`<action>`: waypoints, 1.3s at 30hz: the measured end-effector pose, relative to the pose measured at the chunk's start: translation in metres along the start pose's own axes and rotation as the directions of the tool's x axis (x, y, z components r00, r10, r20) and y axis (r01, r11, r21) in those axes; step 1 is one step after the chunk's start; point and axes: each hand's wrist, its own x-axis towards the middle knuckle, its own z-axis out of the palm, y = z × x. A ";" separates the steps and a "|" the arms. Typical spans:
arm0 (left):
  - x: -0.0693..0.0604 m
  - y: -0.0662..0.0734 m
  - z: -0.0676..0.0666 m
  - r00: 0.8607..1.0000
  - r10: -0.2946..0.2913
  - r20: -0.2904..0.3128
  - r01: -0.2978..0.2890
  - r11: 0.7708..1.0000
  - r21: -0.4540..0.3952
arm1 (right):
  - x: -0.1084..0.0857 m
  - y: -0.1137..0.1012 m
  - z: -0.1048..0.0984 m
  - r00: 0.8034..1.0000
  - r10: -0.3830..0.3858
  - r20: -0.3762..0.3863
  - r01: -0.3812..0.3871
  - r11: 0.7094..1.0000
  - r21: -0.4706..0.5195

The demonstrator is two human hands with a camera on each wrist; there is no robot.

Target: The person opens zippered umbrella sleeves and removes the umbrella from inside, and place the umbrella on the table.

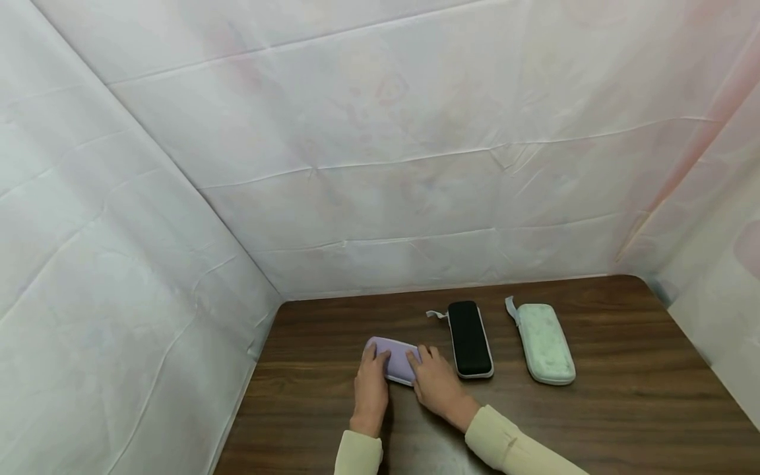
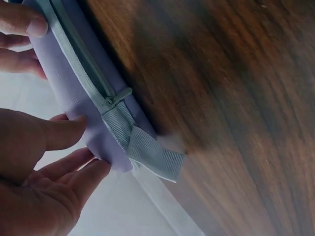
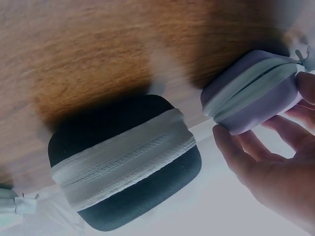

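Observation:
A purple zippered case lies on the table with both hands on it. My left hand holds its left end; in the left wrist view the thumb presses near the zipper and fingertips touch the case's other face. A grey zipper pull and a grey fabric loop show at that end. Round the right end, my right hand grips the case, fingers over the top and thumb at the near side. In the right wrist view, grey zipper tape runs along the case's side.
Right of the purple case lies a black case with a grey zipper band and strap. Farther right is a pale green case with a grey strap. The dark wooden table meets white draped sheeting behind.

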 end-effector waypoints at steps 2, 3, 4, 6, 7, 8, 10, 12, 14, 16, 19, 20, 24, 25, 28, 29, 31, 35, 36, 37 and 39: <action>0.002 0.000 0.001 1.000 0.009 -0.004 -0.009 1.000 -0.015 | 0.000 -0.001 -0.001 1.000 0.001 -0.005 -0.001 1.000 -0.015; 0.003 0.000 0.001 1.000 0.013 -0.004 -0.013 1.000 -0.022 | 0.000 -0.002 -0.001 1.000 0.002 -0.006 -0.002 1.000 -0.024; 0.003 0.000 0.001 1.000 0.017 -0.003 -0.017 0.999 -0.027 | 0.000 -0.002 -0.002 1.000 0.002 -0.006 -0.002 0.999 -0.033; 0.003 -0.001 0.002 1.000 0.019 0.002 -0.019 0.999 -0.034 | -0.001 -0.003 -0.003 1.000 0.003 -0.003 -0.004 0.999 -0.045; 0.003 -0.001 0.002 1.000 0.019 0.007 -0.018 0.999 -0.038 | -0.001 -0.004 -0.004 1.000 0.004 0.002 -0.004 0.999 -0.051; 0.003 -0.001 0.002 1.000 0.017 0.014 -0.016 0.999 -0.041 | -0.002 -0.005 -0.005 1.000 0.005 0.009 -0.005 0.999 -0.053; 0.004 -0.001 0.002 1.000 0.015 0.027 -0.014 0.999 -0.043 | -0.003 -0.007 -0.007 1.000 0.005 0.025 -0.004 0.999 -0.052; 0.005 -0.001 0.003 0.999 0.013 0.040 -0.012 0.999 -0.042 | -0.004 -0.008 -0.010 0.999 0.004 0.040 -0.003 0.999 -0.048; 0.006 -0.001 0.003 0.999 0.011 0.051 -0.009 0.999 -0.041 | -0.005 -0.010 -0.013 0.999 0.004 0.051 -0.002 0.999 -0.044; 0.007 0.000 0.004 0.998 0.007 0.058 -0.005 0.999 -0.041 | -0.006 -0.011 -0.015 0.999 0.002 0.053 0.000 0.999 -0.045; 0.009 0.000 0.005 0.998 0.001 0.063 0.002 0.999 -0.050 | -0.007 -0.012 -0.017 0.999 0.003 0.048 0.000 0.998 -0.057; 0.009 0.000 0.005 0.998 0.000 0.064 0.003 0.998 -0.055 | -0.007 -0.012 -0.017 0.999 0.003 0.044 -0.001 0.998 -0.061; 0.012 0.000 0.006 0.998 0.002 0.066 0.003 0.997 -0.076 | -0.008 -0.014 -0.017 0.999 0.008 0.036 -0.006 0.998 -0.055; 0.013 0.000 0.006 0.998 0.001 0.068 0.005 0.997 -0.081 | -0.008 -0.014 -0.016 0.999 0.010 0.033 -0.009 0.999 -0.049; 0.013 0.000 0.006 0.997 -0.005 0.071 0.012 0.996 -0.086 | -0.010 -0.015 -0.016 1.000 0.015 0.019 -0.015 0.999 -0.036; 0.014 0.000 0.006 0.997 -0.008 0.072 0.014 0.996 -0.084 | -0.010 -0.016 -0.016 1.000 0.017 0.011 -0.016 0.999 -0.036; 0.014 0.001 0.007 0.997 -0.018 0.077 0.025 0.996 -0.084 | -0.010 -0.016 -0.015 1.000 0.019 -0.005 -0.019 0.999 -0.040; 0.016 0.001 0.008 0.997 -0.026 0.078 0.033 0.996 -0.088 | -0.010 -0.016 -0.015 1.000 0.023 -0.021 -0.024 0.999 -0.044; 0.016 0.001 0.009 0.997 -0.024 0.079 0.031 0.995 -0.092 | -0.011 -0.016 -0.014 0.999 0.023 -0.023 -0.024 0.999 -0.043; 0.017 0.001 0.010 0.997 -0.018 0.078 0.026 0.995 -0.096 | -0.011 -0.016 -0.014 0.999 0.024 -0.027 -0.025 0.999 -0.046; 0.019 0.001 0.011 0.997 -0.009 0.080 0.018 0.994 -0.109 | -0.011 -0.017 -0.013 0.999 0.024 -0.031 -0.026 0.998 -0.052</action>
